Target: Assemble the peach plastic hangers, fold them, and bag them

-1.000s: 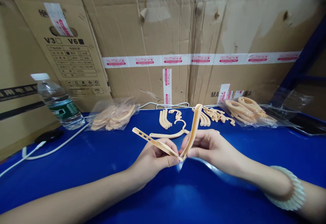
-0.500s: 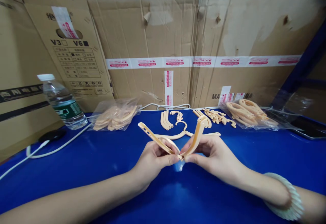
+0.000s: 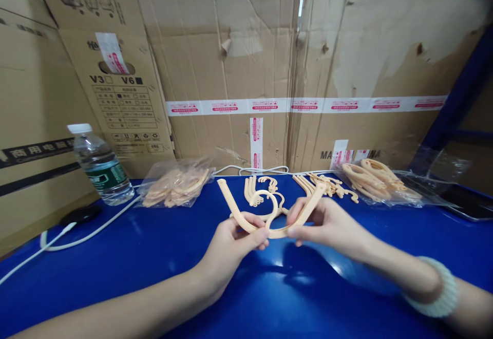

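Observation:
Both my hands hold a peach plastic hanger above the blue table. My left hand pinches its left arm, which points up and to the left. My right hand pinches its right arm, which rises toward the right. The two arms meet in a shallow U between my fingertips, and a hook curls up from the middle. Just behind my hands, loose peach hanger parts lie on the table.
Two clear bags of peach parts lie at the back: one at the left, one at the right. A water bottle stands far left beside a white cable. Cardboard boxes wall the back. A phone lies far right.
The hanger's two arms have swung outward from a narrow V into a wide, shallow U, and the hook now shows at the middle. My hands stayed in place.

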A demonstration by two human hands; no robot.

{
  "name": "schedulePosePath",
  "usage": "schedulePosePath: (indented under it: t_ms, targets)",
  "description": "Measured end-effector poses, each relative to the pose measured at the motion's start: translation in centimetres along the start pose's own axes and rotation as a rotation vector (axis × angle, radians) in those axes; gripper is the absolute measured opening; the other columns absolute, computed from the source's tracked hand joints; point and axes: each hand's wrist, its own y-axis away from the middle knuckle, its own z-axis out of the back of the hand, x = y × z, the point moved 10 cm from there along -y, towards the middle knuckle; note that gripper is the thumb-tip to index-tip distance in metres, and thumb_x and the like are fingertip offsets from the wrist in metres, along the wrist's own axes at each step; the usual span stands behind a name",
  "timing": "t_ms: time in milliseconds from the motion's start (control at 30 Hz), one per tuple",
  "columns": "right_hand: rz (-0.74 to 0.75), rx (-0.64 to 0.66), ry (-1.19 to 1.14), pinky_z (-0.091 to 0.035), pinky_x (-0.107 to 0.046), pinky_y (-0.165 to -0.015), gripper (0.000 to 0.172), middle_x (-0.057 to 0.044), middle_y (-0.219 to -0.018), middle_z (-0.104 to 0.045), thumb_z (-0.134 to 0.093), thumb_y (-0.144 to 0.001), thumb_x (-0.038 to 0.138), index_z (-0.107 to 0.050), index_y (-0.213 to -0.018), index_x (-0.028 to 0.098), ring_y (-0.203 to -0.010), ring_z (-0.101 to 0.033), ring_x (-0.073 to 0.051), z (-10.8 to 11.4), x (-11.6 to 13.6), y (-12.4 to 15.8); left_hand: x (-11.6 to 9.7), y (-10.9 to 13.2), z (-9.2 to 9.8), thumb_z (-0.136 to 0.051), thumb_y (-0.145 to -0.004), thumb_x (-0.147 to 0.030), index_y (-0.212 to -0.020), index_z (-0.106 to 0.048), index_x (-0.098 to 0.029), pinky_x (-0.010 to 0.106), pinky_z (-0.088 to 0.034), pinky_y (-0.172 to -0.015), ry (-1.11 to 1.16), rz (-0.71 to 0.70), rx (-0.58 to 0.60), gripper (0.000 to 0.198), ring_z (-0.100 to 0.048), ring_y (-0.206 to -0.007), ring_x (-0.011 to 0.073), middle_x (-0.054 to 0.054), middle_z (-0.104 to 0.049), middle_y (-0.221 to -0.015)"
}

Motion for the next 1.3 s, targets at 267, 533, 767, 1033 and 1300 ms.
schedulePosePath:
  t_ms: [267, 533, 767, 1033, 1300]
  targets:
    - [0.313, 0.145, 0.821, -0.05, -0.028, -0.067, 0.016, -0.005, -0.08, -0.074, -0.066, -0.082, 0.033, -0.071, -0.082, 0.019, -0.072, -0.067, -0.017, 4.6, 4.6, -0.4, -1.4, -1.7, 3.3, -0.088, -0.059, -0.024, -0.072, -0.063, -0.014, 0.018, -0.051, -0.067, 0.09, 0.065, -0.084, 0.03, -0.062, -0.068, 0.0098, -0.002, -0.063, -0.068]
    - [0.171, 0.263, 1.136, -0.045, -0.026, -0.064, 0.008, -0.001, -0.075, -0.067, -0.062, -0.069, 0.011, -0.064, -0.068, 0.018, -0.071, -0.061, -0.016, 6.3, 1.6, -0.7, -2.7, -3.8, 5.5, -0.082, -0.061, -0.025, -0.076, -0.064, -0.014, 0.023, -0.049, -0.069, -0.266, 0.037, -0.036, 0.026, -0.062, -0.073, 0.0135, 0.001, -0.065, -0.073]
    - [-0.052, 0.319, 1.109, -0.045, -0.027, -0.062, 0.004, -0.002, -0.07, -0.07, -0.067, -0.071, 0.014, -0.068, -0.07, 0.018, -0.067, -0.064, -0.017, 7.0, -1.2, -0.8, -6.0, -2.3, 1.7, -0.066, -0.083, -0.031, -0.075, -0.062, -0.019, 0.031, -0.044, -0.072, -1.193, -0.636, 0.241, 0.014, -0.055, -0.079, 0.019, 0.002, -0.063, -0.078]
    - [-0.033, 0.362, 1.113, -0.046, -0.026, -0.061, 0.01, -0.003, -0.07, -0.07, -0.065, -0.072, 0.009, -0.072, -0.072, 0.017, -0.066, -0.064, -0.018, 5.9, -1.1, -0.8, -5.1, -1.8, 0.8, -0.059, -0.088, -0.022, -0.082, -0.059, -0.019, 0.034, -0.046, -0.082, -1.287, -0.697, 0.336, 0.007, -0.057, -0.094, 0.021, 0.006, -0.064, -0.099]
    - [-0.077, 0.335, 1.159, -0.044, -0.026, -0.061, 0.008, -0.004, -0.074, -0.069, -0.065, -0.073, 0.01, -0.07, -0.077, 0.016, -0.069, -0.063, -0.018, 6.5, -1.1, -0.8, -4.8, -1.9, 1.1, -0.057, -0.087, -0.021, -0.096, -0.062, -0.019, 0.035, -0.048, -0.086, -1.253, -0.664, 0.328, 0.011, -0.061, -0.099, 0.0225, 0.009, -0.066, -0.106]
